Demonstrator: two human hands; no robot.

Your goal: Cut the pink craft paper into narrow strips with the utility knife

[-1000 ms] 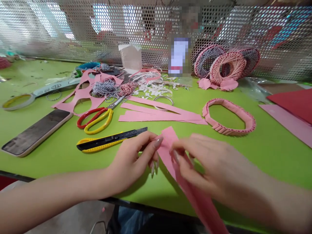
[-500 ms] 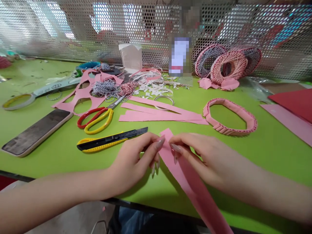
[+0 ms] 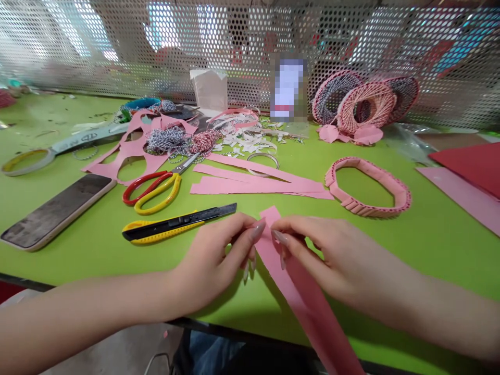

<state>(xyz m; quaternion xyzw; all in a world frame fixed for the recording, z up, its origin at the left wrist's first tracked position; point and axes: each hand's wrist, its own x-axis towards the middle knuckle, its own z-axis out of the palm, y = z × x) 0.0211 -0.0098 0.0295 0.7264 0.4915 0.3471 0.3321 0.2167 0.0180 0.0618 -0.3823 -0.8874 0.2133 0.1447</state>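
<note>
Both hands pinch the far end of a long pink paper strip (image 3: 308, 307) that runs from the middle of the green table (image 3: 437, 234) toward me and over its near edge. My left hand (image 3: 219, 255) grips the strip's left side with thumb and forefinger. My right hand (image 3: 332, 255) grips its right side, fingertips almost touching the left ones. A yellow and black utility knife (image 3: 175, 226) lies just left of my left hand.
Red and yellow scissors (image 3: 154, 190), a phone (image 3: 54, 211), more cut pink strips (image 3: 253, 182), a pink paper ring (image 3: 369, 187), string-wound hoops (image 3: 363, 104), twine bundles (image 3: 179, 140), tape rings and paper scraps lie about. Red and pink sheets (image 3: 469, 177) sit at right. A perforated metal screen closes the back.
My right hand has slid back up the strip to its far end, beside the left fingertips. The strip now lies flatter on the table. The left hand has barely moved.
</note>
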